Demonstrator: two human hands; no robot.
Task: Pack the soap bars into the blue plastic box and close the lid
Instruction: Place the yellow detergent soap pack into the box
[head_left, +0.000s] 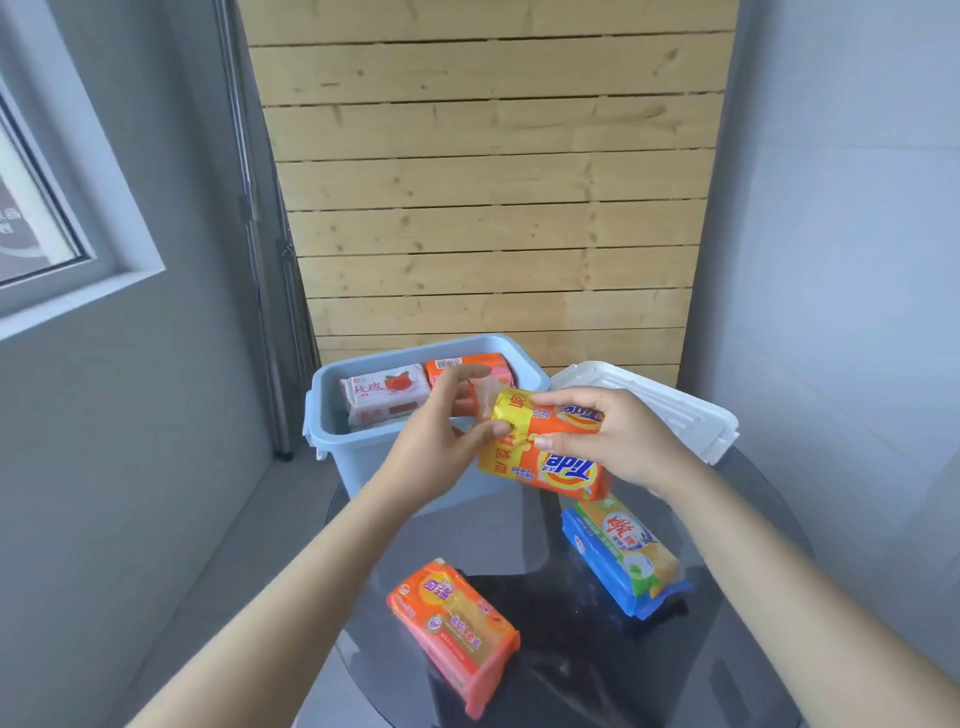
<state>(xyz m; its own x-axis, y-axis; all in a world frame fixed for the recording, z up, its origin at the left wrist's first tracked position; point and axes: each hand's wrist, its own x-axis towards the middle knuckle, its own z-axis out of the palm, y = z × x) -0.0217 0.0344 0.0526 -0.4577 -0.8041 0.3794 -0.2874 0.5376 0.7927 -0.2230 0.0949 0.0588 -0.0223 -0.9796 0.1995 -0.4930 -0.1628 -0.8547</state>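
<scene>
Both hands hold an orange and yellow Tide soap pack just above the near right corner of the open blue plastic box. My left hand pinches its left wrapper end; my right hand grips its right end. Inside the box lie a white rose soap bar and an orange pack. The white lid lies to the right of the box. On the table rest an orange soap pack and a blue and yellow soap pack.
The box and packs sit on a round dark glass table. A wooden slat panel stands behind it, grey walls close in on both sides, and a window is at the left.
</scene>
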